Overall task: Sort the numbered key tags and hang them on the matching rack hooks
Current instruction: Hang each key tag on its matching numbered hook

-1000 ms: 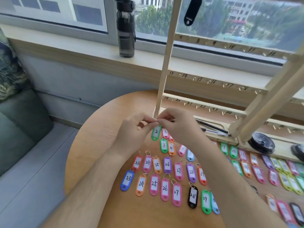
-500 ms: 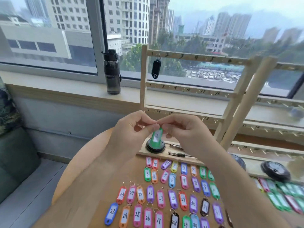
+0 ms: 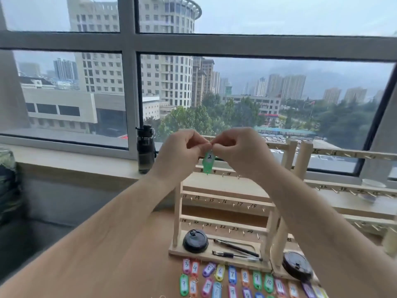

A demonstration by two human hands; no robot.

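Pinching top end of green tag 2 (image 3: 208, 163) with left grip (image 3: 178, 155) and right grip (image 3: 238, 153), fingertips meeting. Hanging straight down from pinch, long axis vertical, at rack (image 3: 227, 201) top rail, left end. Hook hidden behind knuckles; probably just behind pinch.

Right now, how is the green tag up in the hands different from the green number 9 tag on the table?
The green tag 2 hangs upright in the air, pinched at its top by the left hand and right hand; the green tag 9 lies flat on the table, with no hand on it. One reads 2, the other 9. Both are green with a white handwritten label.
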